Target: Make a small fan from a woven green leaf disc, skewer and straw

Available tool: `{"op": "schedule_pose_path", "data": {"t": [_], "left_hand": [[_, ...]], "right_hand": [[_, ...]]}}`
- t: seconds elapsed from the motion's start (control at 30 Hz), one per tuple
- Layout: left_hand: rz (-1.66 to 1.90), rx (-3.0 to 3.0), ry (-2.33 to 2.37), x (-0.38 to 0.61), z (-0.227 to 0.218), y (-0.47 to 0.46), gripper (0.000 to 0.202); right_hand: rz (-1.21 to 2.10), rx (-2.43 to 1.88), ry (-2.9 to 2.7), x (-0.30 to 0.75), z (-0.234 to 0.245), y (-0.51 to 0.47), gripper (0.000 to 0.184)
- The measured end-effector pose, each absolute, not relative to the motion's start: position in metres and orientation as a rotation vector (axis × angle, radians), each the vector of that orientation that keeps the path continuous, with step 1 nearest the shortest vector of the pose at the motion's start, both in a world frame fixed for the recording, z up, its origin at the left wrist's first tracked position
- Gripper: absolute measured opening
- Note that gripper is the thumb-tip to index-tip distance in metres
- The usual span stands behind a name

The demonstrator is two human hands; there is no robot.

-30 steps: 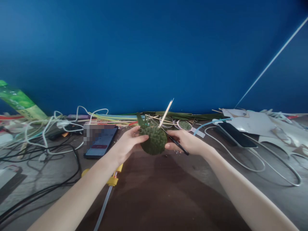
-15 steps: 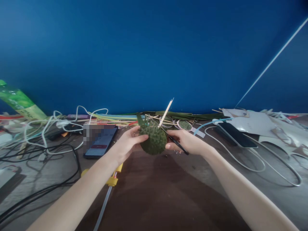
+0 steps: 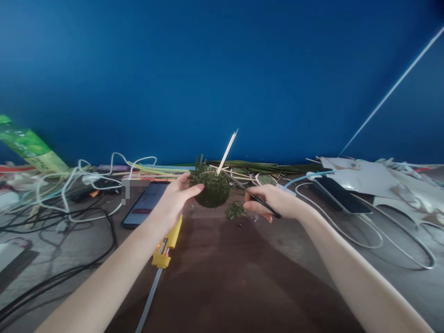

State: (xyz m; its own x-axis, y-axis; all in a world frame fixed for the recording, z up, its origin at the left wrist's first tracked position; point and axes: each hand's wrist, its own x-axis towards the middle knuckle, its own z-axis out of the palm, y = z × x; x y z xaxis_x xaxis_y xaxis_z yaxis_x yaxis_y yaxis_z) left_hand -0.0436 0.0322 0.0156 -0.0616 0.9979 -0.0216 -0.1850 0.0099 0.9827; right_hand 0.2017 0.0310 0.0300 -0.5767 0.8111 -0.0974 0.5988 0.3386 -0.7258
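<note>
My left hand is closed on the left edge of a round piece woven from green leaf strips, thumb across its front. Loose strip ends stick up along its upper left. A pale thin stick rises from its top, leaning right. In my right hand is a slender black tool that looks like tweezers; its tip points up and left to the right rim of the woven piece. Whether the tip touches is too small to tell. Green leaf scraps lie on the brown table between my hands.
A yellow glue gun lies beneath my left forearm. Phones lie at left and right. White cables and black cables tangle at left. Behind are leaf strips, a small round woven piece and the blue wall.
The woven piece and its stick have moved left and slightly up with my left hand. My right hand has shifted slightly right, away from the piece. Leaf scraps now show below.
</note>
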Motion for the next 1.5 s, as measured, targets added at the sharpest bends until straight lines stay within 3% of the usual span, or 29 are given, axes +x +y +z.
{"op": "schedule_pose_path", "data": {"t": [0.73,0.97,1.5], "left_hand": [[1.288,1.019,1.220,-0.039,0.018,0.029,0.055],[1.264,1.017,1.293,-0.039,0.017,0.031,0.069],[1.213,1.108,1.358,-0.048,0.002,0.041,0.082]], "right_hand": [[0.961,-1.289,-2.400,0.202,0.029,0.029,0.035],[0.965,-1.271,-2.405,0.202,0.028,0.029,0.035],[1.126,-1.264,-2.380,0.202,0.030,0.029,0.031]]}}
